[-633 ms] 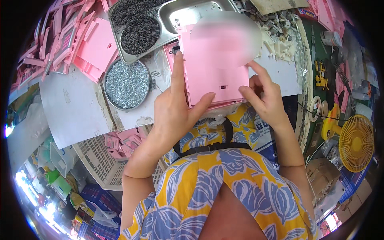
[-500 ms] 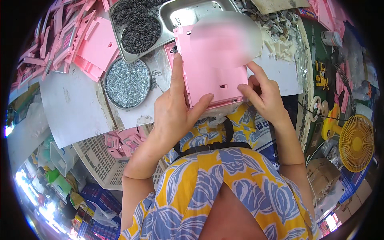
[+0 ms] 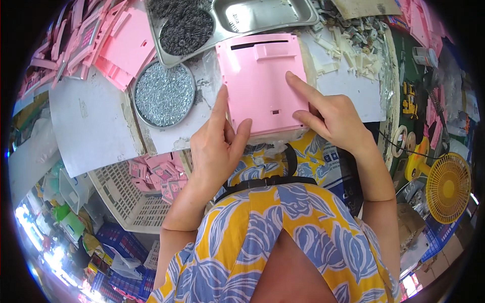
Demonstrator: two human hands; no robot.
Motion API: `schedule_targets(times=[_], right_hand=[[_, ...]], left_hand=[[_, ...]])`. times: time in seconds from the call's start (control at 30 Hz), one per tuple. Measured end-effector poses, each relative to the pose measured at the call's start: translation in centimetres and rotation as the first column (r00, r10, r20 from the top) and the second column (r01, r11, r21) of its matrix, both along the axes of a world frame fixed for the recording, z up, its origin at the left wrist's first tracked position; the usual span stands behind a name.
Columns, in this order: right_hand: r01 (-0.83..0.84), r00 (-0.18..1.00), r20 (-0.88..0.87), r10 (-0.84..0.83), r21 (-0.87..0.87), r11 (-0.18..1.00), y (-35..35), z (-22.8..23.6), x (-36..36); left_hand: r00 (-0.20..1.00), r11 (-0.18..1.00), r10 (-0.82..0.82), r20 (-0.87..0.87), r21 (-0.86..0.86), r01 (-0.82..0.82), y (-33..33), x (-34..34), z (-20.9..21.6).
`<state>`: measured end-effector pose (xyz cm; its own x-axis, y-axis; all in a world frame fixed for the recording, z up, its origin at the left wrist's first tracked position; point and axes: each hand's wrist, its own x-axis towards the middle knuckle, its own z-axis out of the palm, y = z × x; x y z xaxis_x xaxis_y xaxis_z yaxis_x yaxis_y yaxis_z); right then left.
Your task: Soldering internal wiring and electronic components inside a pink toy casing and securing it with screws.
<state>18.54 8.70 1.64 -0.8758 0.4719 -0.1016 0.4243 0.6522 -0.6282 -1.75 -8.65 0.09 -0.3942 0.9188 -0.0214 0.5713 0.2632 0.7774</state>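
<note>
A pink plastic casing (image 3: 257, 86) lies flat on the worktable in front of me. It has a long dark slot and a raised block along its far side, and a small dark opening close to its near edge. My left hand (image 3: 217, 139) grips the casing's left edge, index finger stretched along the side and thumb near the front corner. On the other side, my right hand (image 3: 336, 118) holds the right edge with index finger and thumb touching the top face, the remaining fingers curled under. What lies beneath the casing is hidden.
A round dish of small silver metal pieces (image 3: 164, 96) sits left. Behind is a metal tray (image 3: 262, 15) with dark springs (image 3: 187, 33). Pink parts (image 3: 124, 45) pile far left, white pieces (image 3: 356, 53) back right. Below are a basket (image 3: 118, 197) and a yellow fan (image 3: 448, 188).
The casing now lies flatter and squarer, covering the pink edge and dark part that showed at its left. My right index finger has moved onto its top face.
</note>
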Motion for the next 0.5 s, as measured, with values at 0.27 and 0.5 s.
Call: schedule_targets(times=[0.27, 0.5], right_hand=[[-0.166, 0.959, 0.264, 0.103, 0.228, 0.959, 0.3, 2.6, -1.8], [-0.181, 0.969, 0.197, 0.148, 0.158, 0.971, 0.7, 2.5, -1.4]], left_hand=[[0.995, 0.998, 0.038, 0.093, -0.060, -0.033, -1.2, 0.0, -0.4], [0.998, 0.998, -0.022, 0.066, -0.066, 0.026, -2.1, 0.1, -0.2]])
